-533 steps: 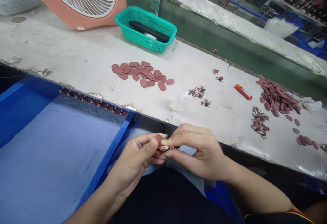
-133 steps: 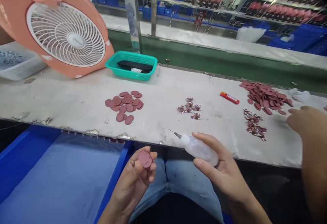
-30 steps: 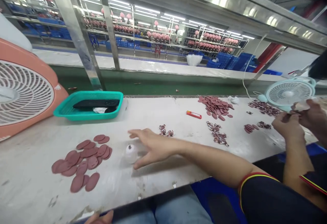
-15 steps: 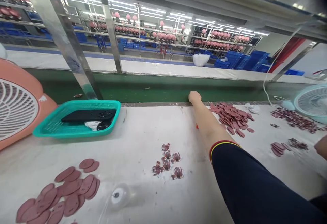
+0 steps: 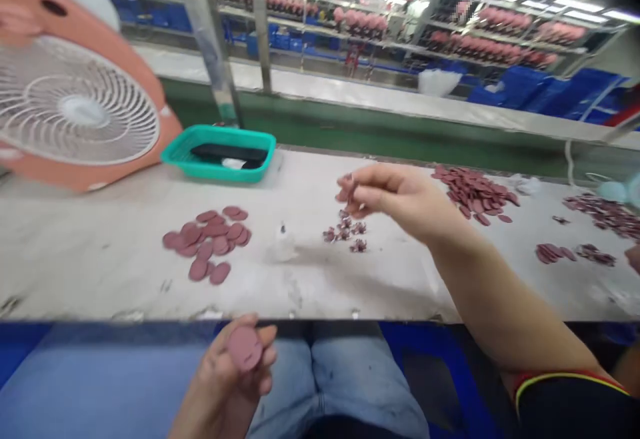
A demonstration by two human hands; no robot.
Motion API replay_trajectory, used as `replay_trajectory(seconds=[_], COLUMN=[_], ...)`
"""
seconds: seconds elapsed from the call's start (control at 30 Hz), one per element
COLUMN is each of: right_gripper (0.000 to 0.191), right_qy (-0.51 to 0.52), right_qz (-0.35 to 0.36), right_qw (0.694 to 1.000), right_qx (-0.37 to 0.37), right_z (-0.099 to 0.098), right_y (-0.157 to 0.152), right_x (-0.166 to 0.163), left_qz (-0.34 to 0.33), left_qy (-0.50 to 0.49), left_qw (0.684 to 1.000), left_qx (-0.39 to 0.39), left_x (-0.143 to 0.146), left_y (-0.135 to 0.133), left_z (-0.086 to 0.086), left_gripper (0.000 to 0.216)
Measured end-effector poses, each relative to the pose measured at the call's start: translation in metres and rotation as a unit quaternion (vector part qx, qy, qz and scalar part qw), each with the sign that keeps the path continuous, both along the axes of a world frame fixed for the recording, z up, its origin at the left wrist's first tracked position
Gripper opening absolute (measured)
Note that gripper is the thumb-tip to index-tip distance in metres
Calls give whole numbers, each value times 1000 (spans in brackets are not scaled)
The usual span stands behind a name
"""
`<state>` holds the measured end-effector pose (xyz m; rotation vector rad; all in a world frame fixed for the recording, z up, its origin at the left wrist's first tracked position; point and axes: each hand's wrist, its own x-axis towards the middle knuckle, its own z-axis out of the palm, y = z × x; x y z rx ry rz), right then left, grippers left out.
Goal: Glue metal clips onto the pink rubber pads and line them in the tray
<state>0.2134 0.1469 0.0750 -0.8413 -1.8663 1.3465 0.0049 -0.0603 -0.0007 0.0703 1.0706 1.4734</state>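
Right hand [image 5: 395, 202] is back from the far table edge, pinching a small printed piece [image 5: 350, 189] above the cluster [image 5: 345, 232]. Squeeze bottle [image 5: 283, 245] now stands on the table [image 5: 100, 272], out of hand. Left hand [image 5: 225, 375] is back in view, holding a maroon oval disc [image 5: 245, 347].

Head-worn view looks forward, down at the left hand [image 5: 225, 372], right hand [image 5: 395, 199].

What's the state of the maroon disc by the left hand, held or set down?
Held: the maroon disc rests in the left hand, below the bench edge.
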Motion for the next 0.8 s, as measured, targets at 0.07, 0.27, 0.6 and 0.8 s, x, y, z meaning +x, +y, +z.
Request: replay_trajectory(seconds=[0.07, 0.27, 0.6, 0.8], right_gripper=[9, 15, 16, 15], right_qy=[46, 29, -6, -16], right_qz=[80, 125, 135, 143], right_qw=[995, 990, 982, 973], right_qx=[-25, 54, 134, 180], right_z=[-11, -36, -37, -35], right_y=[-54, -132, -147, -147], right_x=[-13, -38, -40, -43], left_qz=[3, -59, -82, -83], left_qy=[-16, -44, -33, -37], left_qw=[1000, 997, 996, 996], left_qx=[3, 6, 22, 22], left_x=[13, 20, 14, 13], left_y=[-6, -25, -39, -41], left_z=[5, 7, 0, -3], left_gripper=[45, 41, 44, 40])
